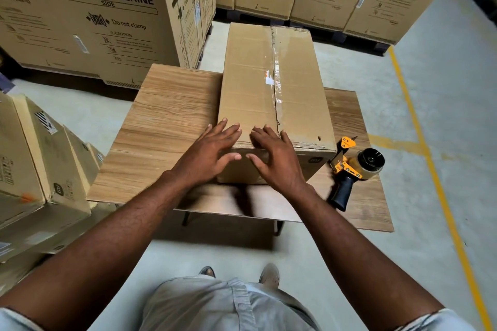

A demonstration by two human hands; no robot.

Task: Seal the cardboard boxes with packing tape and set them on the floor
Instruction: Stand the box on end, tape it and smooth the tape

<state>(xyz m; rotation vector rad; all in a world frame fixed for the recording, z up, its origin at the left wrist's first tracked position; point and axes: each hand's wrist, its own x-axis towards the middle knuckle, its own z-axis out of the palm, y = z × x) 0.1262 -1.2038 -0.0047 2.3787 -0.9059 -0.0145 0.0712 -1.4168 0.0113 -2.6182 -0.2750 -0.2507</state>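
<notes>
Your left hand (212, 150) and right hand (278, 160) lie flat, fingers spread, on the near top edge of the taped cardboard box (250, 83) on the table (166, 121). Expect stiff, smooth board, weight unknown; take its 2 long sides low, clear of the tape dispenser (352, 169).

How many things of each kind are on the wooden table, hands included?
Long brown cardboard box: 1
Yellow-and-black tape dispenser: 1
Open hands on the box (left hand, right hand): 2
Total: 4
</notes>
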